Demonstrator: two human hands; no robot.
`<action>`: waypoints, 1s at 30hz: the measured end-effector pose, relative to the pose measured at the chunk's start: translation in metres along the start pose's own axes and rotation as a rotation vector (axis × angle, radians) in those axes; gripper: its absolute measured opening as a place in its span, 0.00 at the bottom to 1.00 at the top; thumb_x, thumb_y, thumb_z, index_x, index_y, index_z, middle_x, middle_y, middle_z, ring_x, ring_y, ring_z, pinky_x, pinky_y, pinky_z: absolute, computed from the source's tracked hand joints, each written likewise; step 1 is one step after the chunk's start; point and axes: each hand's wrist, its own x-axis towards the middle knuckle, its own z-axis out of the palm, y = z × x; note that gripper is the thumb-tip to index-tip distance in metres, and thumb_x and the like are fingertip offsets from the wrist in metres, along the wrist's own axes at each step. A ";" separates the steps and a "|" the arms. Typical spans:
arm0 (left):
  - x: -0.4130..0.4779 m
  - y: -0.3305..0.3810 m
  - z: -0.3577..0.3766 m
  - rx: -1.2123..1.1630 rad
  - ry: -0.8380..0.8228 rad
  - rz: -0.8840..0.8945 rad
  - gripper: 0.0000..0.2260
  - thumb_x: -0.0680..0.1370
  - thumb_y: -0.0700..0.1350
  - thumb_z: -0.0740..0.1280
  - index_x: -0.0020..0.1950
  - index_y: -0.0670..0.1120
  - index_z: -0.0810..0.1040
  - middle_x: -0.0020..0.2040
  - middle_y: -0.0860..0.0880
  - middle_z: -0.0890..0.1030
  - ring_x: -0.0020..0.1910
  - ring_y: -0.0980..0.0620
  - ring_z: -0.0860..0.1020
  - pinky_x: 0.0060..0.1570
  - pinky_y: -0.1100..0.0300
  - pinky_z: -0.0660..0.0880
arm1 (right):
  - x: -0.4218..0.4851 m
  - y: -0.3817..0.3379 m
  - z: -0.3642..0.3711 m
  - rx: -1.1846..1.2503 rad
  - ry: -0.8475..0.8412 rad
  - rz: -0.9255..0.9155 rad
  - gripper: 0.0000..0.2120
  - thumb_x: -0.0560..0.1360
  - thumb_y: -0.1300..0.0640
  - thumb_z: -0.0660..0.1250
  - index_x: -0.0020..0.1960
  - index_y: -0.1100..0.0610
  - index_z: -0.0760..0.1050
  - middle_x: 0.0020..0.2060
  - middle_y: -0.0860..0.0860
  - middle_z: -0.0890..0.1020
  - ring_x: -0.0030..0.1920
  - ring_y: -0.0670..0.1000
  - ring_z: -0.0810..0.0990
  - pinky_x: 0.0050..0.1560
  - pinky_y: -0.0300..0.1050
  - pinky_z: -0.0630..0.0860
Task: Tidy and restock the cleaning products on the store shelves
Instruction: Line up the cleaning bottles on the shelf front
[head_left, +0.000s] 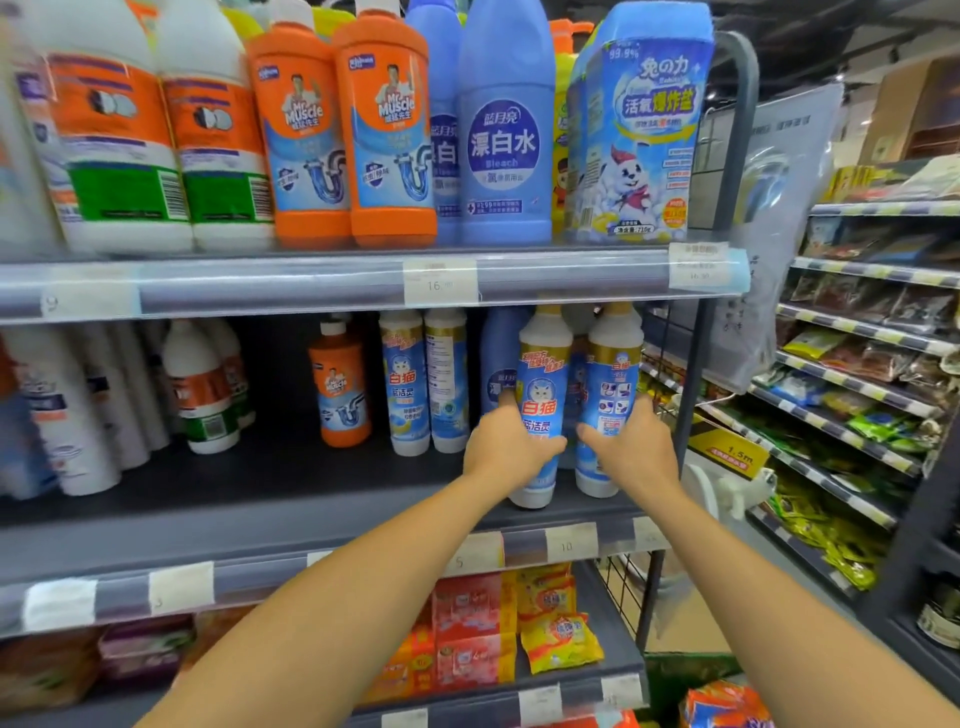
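The left hand (501, 451) and right hand (632, 448) were bare. Both forearms, long and slender, ran uncovered all the way to the picture's lower edge.

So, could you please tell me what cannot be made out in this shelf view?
Head view only:
- Cap tops of the left-hand bottle and right-hand bottle, gripped by the left hand and right hand: hidden behind the upper price rail.
- Blue bottle behind them: label mostly covered by the left-hand bottle.
- Right price tag: print blurred.
- Bleach bottle: top cut off by the upper edge.
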 end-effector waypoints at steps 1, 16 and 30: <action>-0.001 -0.003 -0.006 -0.006 -0.006 -0.007 0.30 0.67 0.55 0.77 0.63 0.47 0.69 0.55 0.47 0.81 0.53 0.46 0.81 0.51 0.48 0.80 | -0.003 -0.001 0.000 -0.004 -0.009 -0.007 0.25 0.67 0.47 0.77 0.53 0.53 0.64 0.45 0.50 0.76 0.41 0.51 0.76 0.35 0.44 0.71; -0.014 -0.071 -0.096 -0.244 0.131 -0.126 0.24 0.66 0.47 0.80 0.56 0.51 0.73 0.48 0.54 0.81 0.44 0.58 0.81 0.38 0.63 0.77 | -0.024 -0.062 0.033 0.177 -0.260 -0.092 0.25 0.67 0.46 0.76 0.57 0.53 0.69 0.48 0.48 0.79 0.46 0.49 0.80 0.42 0.44 0.78; -0.016 -0.098 -0.131 -0.226 0.203 -0.148 0.23 0.66 0.47 0.80 0.56 0.51 0.74 0.46 0.55 0.80 0.44 0.56 0.81 0.45 0.55 0.81 | -0.009 -0.091 0.115 0.115 -0.314 -0.128 0.26 0.67 0.48 0.75 0.59 0.57 0.69 0.52 0.55 0.81 0.50 0.57 0.81 0.47 0.50 0.79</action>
